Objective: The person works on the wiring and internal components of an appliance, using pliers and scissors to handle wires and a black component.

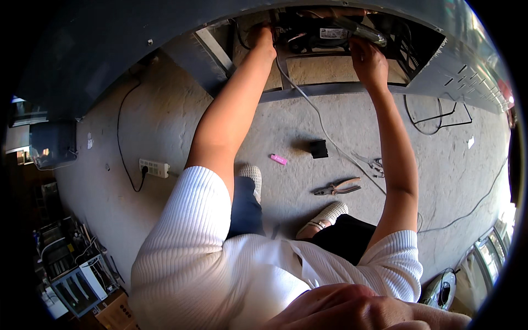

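My left hand [260,38] reaches into the open compartment of a dark grey appliance [110,33], beside wires and the left end of a black compressor unit [308,39]; its fingertips are in shadow. My right hand [369,63] is at the compartment's right, fingers curled just below a shiny, clear-looking cylinder [363,30]; what they hold, if anything, is hidden. The unit carries a white label. A grey cable [311,102] runs from beside my left hand down across the concrete floor [286,126].
Pliers [338,187], another metal tool [375,165], a pink object [279,159] and a small black piece [319,148] lie on the floor near my feet. A plugged power strip [155,168] lies left. A bent wire frame [440,120] is right. Stacked equipment [71,264] stands lower left.
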The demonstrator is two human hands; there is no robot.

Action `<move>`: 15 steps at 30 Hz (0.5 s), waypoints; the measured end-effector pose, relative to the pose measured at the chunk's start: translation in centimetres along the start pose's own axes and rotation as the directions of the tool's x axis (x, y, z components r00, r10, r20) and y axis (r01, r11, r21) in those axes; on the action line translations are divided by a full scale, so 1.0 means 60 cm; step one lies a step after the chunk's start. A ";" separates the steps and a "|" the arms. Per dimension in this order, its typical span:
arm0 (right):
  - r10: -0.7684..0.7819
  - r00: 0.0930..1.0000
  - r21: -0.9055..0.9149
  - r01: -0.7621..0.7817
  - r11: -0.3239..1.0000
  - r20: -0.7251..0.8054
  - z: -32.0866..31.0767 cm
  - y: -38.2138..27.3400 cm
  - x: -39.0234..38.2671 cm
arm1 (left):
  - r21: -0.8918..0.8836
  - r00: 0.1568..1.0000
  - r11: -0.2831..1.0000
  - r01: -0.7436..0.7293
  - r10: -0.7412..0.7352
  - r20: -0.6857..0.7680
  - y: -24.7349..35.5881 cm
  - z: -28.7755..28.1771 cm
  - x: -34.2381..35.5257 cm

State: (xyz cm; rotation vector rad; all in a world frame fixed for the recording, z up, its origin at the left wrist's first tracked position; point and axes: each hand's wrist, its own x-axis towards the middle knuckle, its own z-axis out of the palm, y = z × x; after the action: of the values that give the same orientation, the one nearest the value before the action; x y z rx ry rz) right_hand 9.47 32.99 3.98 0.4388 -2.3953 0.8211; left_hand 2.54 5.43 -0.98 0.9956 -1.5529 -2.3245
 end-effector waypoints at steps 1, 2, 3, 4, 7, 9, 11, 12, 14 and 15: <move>0.024 1.000 0.005 -0.024 1.000 0.015 0.003 0.001 -0.006 | -0.003 1.000 1.000 0.020 -0.020 0.019 0.004 -0.002 -0.003; 0.048 0.998 0.008 -0.048 0.999 0.030 0.006 0.003 -0.009 | -0.025 1.000 1.000 -0.001 0.002 0.028 0.003 0.003 0.000; 0.055 0.998 0.015 -0.055 0.998 0.027 0.008 0.002 -0.009 | -0.046 0.999 0.999 -0.025 0.026 0.025 -0.001 0.003 0.006; 0.062 0.998 0.021 -0.062 0.998 0.024 0.008 0.001 -0.007 | -0.066 0.998 0.997 -0.048 0.050 0.024 -0.005 0.003 0.012; 0.067 0.998 0.028 -0.067 0.997 0.022 0.011 -0.003 -0.005 | -0.081 0.999 0.996 -0.039 0.038 -0.009 -0.015 0.001 0.031; 0.074 0.997 0.020 -0.075 0.997 0.032 0.010 -0.007 -0.005 | -0.116 0.998 0.991 -0.062 0.059 -0.032 -0.020 0.000 0.041; 0.064 0.997 0.020 -0.065 0.998 0.032 0.012 -0.006 -0.006 | -0.125 0.995 0.988 -0.096 0.094 -0.020 -0.026 -0.006 0.044; 0.067 0.997 0.004 -0.068 0.998 0.028 0.008 0.001 -0.008 | -0.117 0.994 0.987 -0.107 0.110 0.020 -0.023 0.002 0.025; 0.071 0.997 0.011 -0.072 0.997 0.026 0.007 0.002 -0.008 | -0.122 0.992 0.986 -0.110 0.118 0.055 -0.009 0.005 0.007; 0.070 0.997 0.021 -0.071 0.997 0.026 0.008 -0.001 -0.008 | -0.134 0.993 0.986 -0.097 0.105 0.056 -0.005 0.002 0.008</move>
State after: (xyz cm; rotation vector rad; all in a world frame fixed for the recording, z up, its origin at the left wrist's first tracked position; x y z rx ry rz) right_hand 9.65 32.70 3.41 0.3771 -2.4396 0.8782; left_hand 2.18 5.42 -1.40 0.8015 -1.4156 -2.3736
